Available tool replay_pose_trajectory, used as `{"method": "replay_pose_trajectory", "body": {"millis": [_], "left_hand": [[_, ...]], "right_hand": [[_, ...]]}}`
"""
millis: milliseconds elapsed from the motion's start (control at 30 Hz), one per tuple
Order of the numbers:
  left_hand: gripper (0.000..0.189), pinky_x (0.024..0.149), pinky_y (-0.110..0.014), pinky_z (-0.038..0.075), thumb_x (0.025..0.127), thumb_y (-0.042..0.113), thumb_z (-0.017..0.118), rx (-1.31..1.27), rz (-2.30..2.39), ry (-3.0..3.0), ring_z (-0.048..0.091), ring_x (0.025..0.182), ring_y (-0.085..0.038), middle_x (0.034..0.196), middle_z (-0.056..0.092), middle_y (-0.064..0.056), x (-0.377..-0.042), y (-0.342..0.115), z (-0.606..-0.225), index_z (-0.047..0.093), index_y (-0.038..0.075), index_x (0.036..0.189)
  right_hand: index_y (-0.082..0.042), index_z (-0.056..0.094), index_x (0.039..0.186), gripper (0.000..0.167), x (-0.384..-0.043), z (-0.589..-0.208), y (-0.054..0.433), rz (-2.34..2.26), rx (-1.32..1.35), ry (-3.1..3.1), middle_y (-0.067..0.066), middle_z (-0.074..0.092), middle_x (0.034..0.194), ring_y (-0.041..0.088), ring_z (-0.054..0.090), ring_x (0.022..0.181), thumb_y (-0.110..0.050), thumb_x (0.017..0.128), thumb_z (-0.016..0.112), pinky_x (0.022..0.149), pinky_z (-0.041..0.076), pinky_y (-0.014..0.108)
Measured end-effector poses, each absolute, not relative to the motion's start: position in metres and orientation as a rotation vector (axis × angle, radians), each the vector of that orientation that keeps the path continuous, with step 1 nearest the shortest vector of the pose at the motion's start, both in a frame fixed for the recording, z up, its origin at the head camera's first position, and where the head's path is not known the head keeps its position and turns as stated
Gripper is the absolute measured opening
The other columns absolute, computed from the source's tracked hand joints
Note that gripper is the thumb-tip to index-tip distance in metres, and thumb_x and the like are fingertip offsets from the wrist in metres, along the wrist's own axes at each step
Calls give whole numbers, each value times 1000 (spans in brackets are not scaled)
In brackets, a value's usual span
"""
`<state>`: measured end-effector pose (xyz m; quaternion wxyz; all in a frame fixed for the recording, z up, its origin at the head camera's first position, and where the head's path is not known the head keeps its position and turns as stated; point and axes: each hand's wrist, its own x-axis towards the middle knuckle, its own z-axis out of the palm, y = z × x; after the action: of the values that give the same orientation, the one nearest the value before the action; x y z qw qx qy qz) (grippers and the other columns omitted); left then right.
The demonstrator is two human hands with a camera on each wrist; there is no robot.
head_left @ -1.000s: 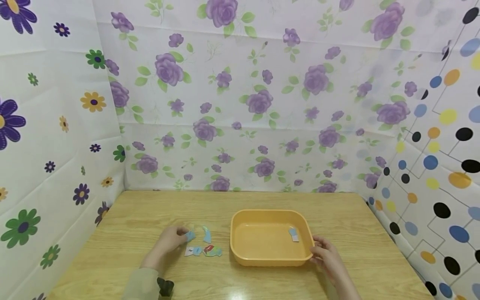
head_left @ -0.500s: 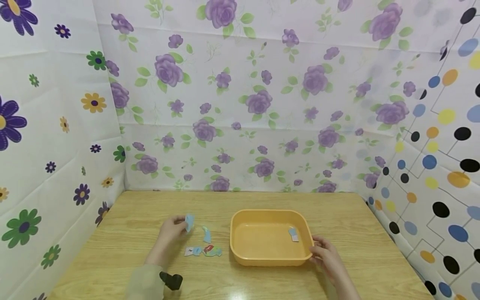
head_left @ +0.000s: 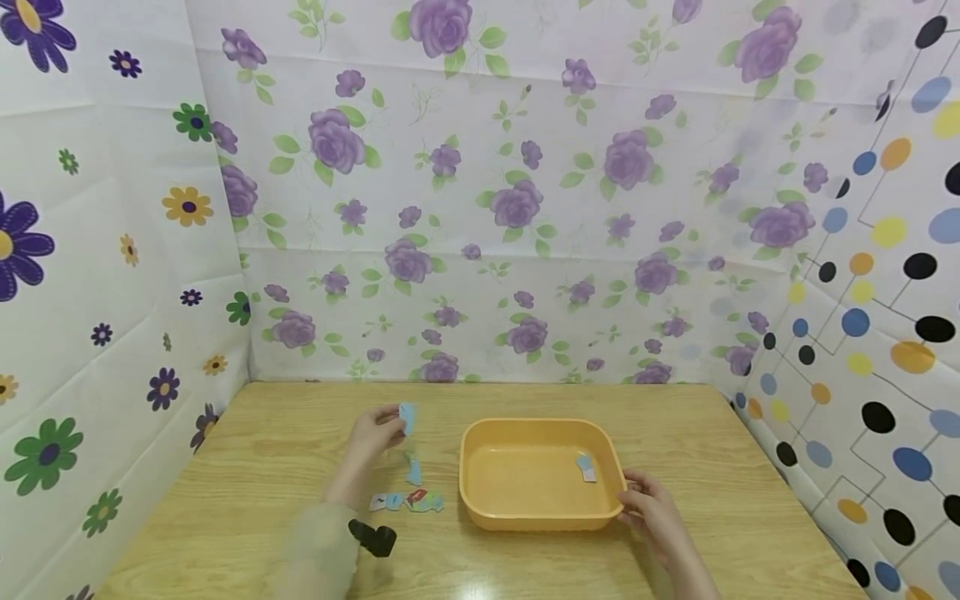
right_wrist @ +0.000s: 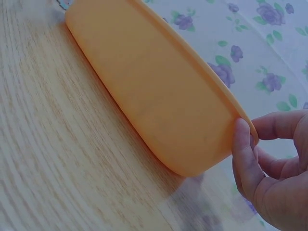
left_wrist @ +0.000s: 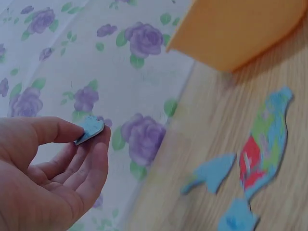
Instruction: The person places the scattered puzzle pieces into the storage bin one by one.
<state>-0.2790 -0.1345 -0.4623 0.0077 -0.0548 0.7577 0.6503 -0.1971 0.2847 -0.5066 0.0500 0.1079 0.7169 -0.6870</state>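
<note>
My left hand (head_left: 373,435) pinches a light blue puzzle piece (head_left: 407,418) between thumb and fingers, raised above the table's back left part. The left wrist view shows this piece edge-on at the fingertips. Below the hand lies a curved blue piece (head_left: 414,472). In front of it is a short row of joined pieces, including a green and red piece (head_left: 426,500) and a small blue piece (left_wrist: 239,216). My right hand (head_left: 651,510) grips the right rim of a yellow-orange plastic basin (right_wrist: 149,91). Inside the basin lies one blue and white piece (head_left: 587,468).
The wooden table (head_left: 525,567) meets a flowered cloth backdrop (head_left: 480,317) at its far edge. Patterned cloth also hangs at the left and right sides. A black device (head_left: 372,538) sits at my left wrist.
My left hand has lifted the blue piece off the table and carried it up and to the right, away from the row. My right hand stays on the basin's rim.
</note>
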Motion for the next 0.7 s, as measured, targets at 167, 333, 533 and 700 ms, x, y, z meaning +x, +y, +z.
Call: {"method": "replay_pose_trajectory", "body": {"millis": [167, 333, 533, 700], "left_hand": [[42, 82, -23, 58, 95, 3, 54, -163, 2138, 2298, 65, 88, -15, 126, 57, -30, -284, -114, -455, 48, -12, 135], [42, 83, -25, 58, 96, 5, 54, -100, 2184, 2226, 66, 87, -17, 123, 59, -29, -287, -91, -443, 48, -12, 134], [42, 84, -28, 58, 96, 5, 54, -35, 2194, 2175, 68, 90, -20, 125, 59, -28, -295, -63, -438, 48, -12, 135], [43, 86, -30, 58, 96, 4, 54, 29, 2200, 2133, 70, 94, -25, 126, 58, -30, -301, -41, -434, 47, -14, 135]], "right_hand": [[9, 31, 143, 55, -197, -506, 284, -2092, 327, 2174, 7, 47, 104, 10, 54, 81, -1, 93, 51, 66, 54, 16], [8, 30, 143, 55, -197, -504, 285, -2080, 325, 2179, 8, 48, 108, 10, 54, 82, -2, 94, 51, 67, 54, 15], [8, 31, 143, 54, -196, -504, 284, -2074, 332, 2183, 9, 49, 109, 9, 54, 82, -2, 94, 51, 67, 54, 15], [8, 31, 142, 53, -198, -505, 284, -2078, 347, 2175, 10, 49, 109, 10, 54, 82, -2, 94, 51, 67, 54, 15]]}}
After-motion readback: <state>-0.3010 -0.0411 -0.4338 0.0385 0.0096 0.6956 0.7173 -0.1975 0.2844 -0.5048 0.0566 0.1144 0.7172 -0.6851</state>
